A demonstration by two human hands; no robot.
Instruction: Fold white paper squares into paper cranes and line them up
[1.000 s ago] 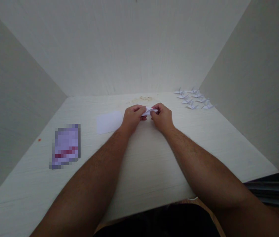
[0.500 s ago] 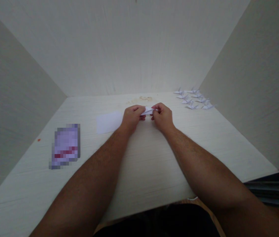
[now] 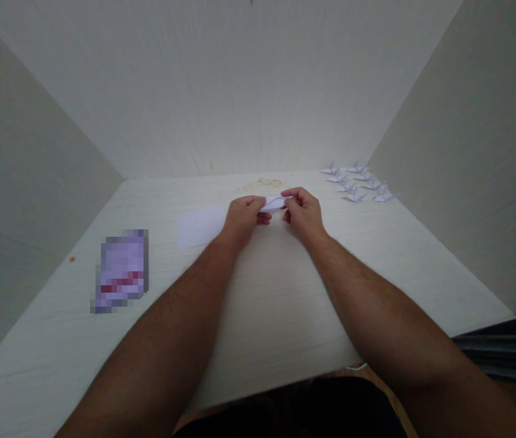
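Folded paper is in between the two hands, over the far part of the pale tabletop. It is white, thin and long. The left hand pinches one end with its thumb and fingers. The right hand pinches the other end. I can't tell if the folded paper touches the tabletop. A flat white sheet lies just beside the left hand. Little paper birds sit near the back right corner. A blurry purple thing lies on the left.
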